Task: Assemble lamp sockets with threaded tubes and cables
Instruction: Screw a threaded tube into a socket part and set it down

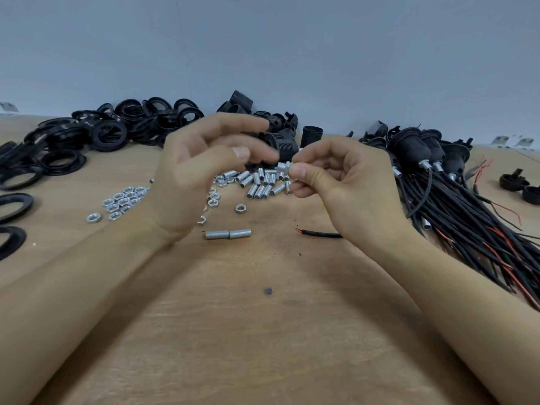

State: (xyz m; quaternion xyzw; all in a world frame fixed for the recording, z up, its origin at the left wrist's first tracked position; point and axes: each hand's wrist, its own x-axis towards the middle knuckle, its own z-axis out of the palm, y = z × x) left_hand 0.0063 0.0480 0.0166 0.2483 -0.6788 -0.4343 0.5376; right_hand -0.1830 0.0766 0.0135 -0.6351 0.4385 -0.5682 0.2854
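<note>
Partly hidden in right hand (336,176): threaded tube (284,167).

black sockets (409,147), black and red cables (479,235), silver threaded tubes (260,185), tan table (263,331).

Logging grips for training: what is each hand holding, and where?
Right hand pinches a threaded tube at its right end; left hand holds nothing.

Both hands raised together: left hand (201,162) loosely curled, right hand (336,176) pinching.
</note>
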